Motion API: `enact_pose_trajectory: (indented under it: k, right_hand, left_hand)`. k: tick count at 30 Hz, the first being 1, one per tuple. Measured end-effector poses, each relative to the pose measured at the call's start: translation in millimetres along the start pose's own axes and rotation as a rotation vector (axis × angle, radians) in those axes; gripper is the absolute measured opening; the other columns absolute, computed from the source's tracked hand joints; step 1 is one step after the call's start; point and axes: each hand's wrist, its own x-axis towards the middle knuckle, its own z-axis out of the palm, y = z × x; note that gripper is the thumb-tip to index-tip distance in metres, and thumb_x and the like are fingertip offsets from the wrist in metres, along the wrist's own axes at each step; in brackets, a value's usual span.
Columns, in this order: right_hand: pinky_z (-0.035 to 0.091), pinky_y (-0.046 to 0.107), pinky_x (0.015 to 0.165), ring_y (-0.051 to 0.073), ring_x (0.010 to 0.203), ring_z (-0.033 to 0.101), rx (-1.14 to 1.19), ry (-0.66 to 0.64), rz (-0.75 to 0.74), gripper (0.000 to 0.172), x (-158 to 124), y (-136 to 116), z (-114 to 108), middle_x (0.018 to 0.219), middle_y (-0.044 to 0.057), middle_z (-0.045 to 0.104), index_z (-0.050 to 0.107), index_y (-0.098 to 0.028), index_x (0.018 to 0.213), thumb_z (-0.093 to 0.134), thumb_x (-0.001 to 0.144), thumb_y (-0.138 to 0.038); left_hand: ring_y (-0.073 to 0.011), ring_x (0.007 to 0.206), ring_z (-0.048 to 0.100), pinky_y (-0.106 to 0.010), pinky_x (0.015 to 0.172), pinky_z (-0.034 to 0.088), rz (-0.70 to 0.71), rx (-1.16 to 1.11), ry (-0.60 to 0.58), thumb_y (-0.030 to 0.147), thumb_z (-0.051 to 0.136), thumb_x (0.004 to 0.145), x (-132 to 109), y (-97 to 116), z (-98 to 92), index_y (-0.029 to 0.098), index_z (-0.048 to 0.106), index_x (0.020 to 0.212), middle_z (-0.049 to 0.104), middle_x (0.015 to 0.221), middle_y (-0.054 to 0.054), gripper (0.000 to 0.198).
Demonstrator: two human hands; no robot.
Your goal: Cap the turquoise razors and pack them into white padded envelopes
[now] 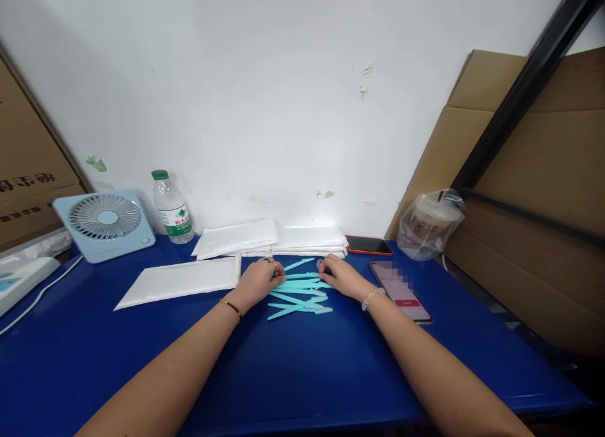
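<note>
Several thin teal plastic sticks lie loosely piled on the blue table in front of me. My left hand rests at the pile's left end, fingers curled on the ends of the sticks. At the right end sits my right hand, its fingers bent and touching the sticks there. Each wrist wears a bracelet. One white padded envelope lies flat just left of my left hand. Behind the sticks is a stack of more white envelopes.
A pale blue desk fan and a water bottle stand at the back left. Two phones and a bagged drink cup are at the right. Cardboard boxes flank both sides.
</note>
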Motion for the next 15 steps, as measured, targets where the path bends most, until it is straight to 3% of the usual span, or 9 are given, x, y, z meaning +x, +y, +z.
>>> enact_pose_trajectory:
  k: [3,7,15]
  right_hand:
    - [0.042,0.027,0.068,0.015,0.075,0.053,0.001,0.005,-0.011,0.003,-2,-5,-3,0.086,0.003,0.057,0.054,-0.019,0.083,0.051,0.084,-0.019]
    - [0.040,0.026,0.063,0.013,0.065,0.051,0.090,0.073,0.064,0.008,-5,-2,-9,0.077,0.001,0.059,0.053,-0.019,0.081,0.050,0.085,-0.025]
    - [0.043,0.025,0.062,0.012,0.062,0.052,0.693,0.192,0.227,0.028,-12,-2,-17,0.074,0.000,0.057,0.060,-0.017,0.093,0.058,0.079,-0.041]
  left_hand:
    - [-0.0182,0.079,0.057,-0.026,0.068,0.040,0.022,0.022,0.000,0.027,0.048,0.082,0,2,-2.0,0.021,0.063,0.074,0.065,0.081,-0.003,0.018]
    - [-0.0175,0.073,0.057,-0.027,0.066,0.038,-0.044,-0.008,0.080,0.028,0.041,0.087,-2,-1,-5.9,0.020,0.057,0.080,0.063,0.076,-0.003,0.018]
    - [-0.0128,0.058,0.043,-0.024,0.057,0.033,-0.031,-0.304,0.089,0.028,0.037,0.087,-6,-5,-6.3,0.021,0.049,0.085,0.050,0.066,0.003,0.013]
